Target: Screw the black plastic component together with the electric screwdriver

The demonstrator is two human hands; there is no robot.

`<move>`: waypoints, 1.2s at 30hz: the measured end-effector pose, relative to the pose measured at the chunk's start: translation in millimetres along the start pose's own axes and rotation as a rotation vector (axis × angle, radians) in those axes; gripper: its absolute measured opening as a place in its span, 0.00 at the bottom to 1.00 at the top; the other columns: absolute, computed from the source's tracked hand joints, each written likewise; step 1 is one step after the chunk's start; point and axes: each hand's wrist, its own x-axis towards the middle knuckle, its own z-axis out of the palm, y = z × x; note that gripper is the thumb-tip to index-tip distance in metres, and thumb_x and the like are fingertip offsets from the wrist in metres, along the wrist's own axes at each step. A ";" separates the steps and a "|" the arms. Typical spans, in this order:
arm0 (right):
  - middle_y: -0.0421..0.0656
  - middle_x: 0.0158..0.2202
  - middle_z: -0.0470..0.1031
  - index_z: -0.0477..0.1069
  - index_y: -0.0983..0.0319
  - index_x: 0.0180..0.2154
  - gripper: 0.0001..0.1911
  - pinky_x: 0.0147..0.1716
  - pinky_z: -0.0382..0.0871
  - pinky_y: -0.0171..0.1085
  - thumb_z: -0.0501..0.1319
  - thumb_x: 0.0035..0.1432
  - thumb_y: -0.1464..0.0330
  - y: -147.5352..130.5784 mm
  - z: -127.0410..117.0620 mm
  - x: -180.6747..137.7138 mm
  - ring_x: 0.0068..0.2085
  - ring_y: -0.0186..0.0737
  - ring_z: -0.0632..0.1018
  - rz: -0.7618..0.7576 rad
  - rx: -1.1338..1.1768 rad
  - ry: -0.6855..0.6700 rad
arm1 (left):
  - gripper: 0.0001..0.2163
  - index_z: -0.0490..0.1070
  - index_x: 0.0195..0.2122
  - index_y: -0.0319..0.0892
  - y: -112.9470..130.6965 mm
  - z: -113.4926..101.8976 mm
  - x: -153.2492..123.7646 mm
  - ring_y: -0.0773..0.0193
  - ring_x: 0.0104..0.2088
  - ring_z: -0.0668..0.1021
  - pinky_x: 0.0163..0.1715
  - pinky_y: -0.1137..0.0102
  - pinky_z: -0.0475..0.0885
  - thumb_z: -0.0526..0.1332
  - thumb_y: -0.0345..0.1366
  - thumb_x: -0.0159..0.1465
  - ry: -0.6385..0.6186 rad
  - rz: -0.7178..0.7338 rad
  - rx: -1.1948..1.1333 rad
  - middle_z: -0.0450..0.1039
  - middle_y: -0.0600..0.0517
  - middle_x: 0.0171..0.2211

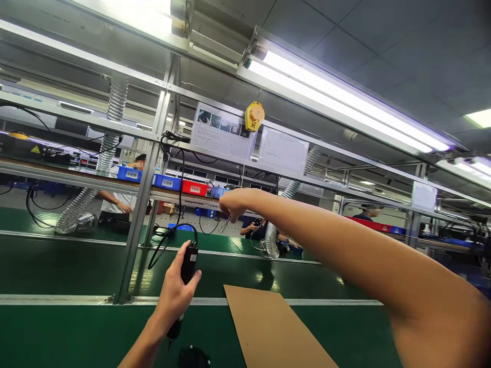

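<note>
My left hand [178,283] is wrapped round a black electric screwdriver [189,265], held upright with its cable at the top and its bit pointing down. Stretched out across the view, my right arm ends in my right hand [233,203], in front of the shelf bins. Its fingers are curled closed, and a thin wire-like piece [226,225] shows below them, too small to name. Higher up hangs a yellow spring balancer [254,116]. At the bottom edge lies a dark object [194,357], partly cut off. A brown cardboard sheet [268,327] lies on the green bench.
A metal post [143,204] rises left of my left hand. The shelf carries blue bins [167,182] and a red bin [194,187]. Black cables [181,174] hang near the screwdriver. Co-workers [118,199] sit beyond, beside flexible ducts [271,240].
</note>
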 end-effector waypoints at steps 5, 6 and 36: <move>0.41 0.40 0.81 0.81 0.60 0.48 0.24 0.33 0.68 0.37 0.78 0.50 0.60 -4.1 -0.9 8.1 0.38 0.43 0.79 -0.019 0.185 -0.266 | 0.34 0.52 0.73 0.56 -5.3 0.5 1.5 0.54 0.69 0.66 0.69 0.55 0.60 0.63 0.40 0.67 -0.002 -0.010 0.028 0.63 0.51 0.68; 0.42 0.40 0.81 0.81 0.61 0.49 0.25 0.34 0.68 0.37 0.77 0.51 0.58 -4.9 -0.7 9.5 0.39 0.43 0.79 -0.025 0.198 -0.287 | 0.34 0.52 0.73 0.57 -6.4 1.2 1.4 0.55 0.69 0.66 0.69 0.56 0.61 0.62 0.40 0.67 -0.005 -0.014 0.031 0.64 0.51 0.68; 0.42 0.34 0.76 0.77 0.62 0.34 0.15 0.29 0.52 0.40 0.55 0.71 0.66 -35.0 40.6 -23.9 0.37 0.38 0.74 -0.390 -0.054 0.891 | 0.29 0.57 0.69 0.51 41.1 33.4 42.4 0.53 0.61 0.74 0.61 0.59 0.69 0.62 0.39 0.67 0.218 0.161 0.131 0.70 0.48 0.62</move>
